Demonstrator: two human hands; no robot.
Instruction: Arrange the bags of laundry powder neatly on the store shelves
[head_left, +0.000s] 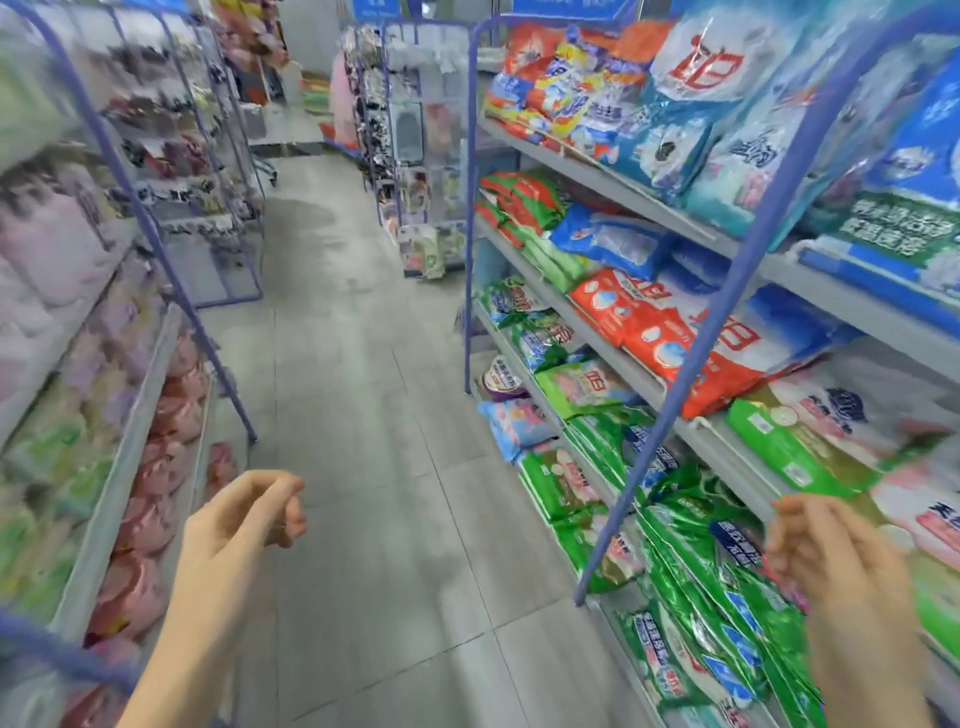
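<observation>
my left hand (249, 514) loosely curled, empty | my right hand (831, 556) likewise, near green bags (701, 571) at front edge of bottom shelf (613, 629) | bags look soft, slick, probably heavy; I'd grip both sides

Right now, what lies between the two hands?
In the head view: bare grey floor tiles beside the left hand, then a blue shelf post and green bags by the right hand.
</observation>
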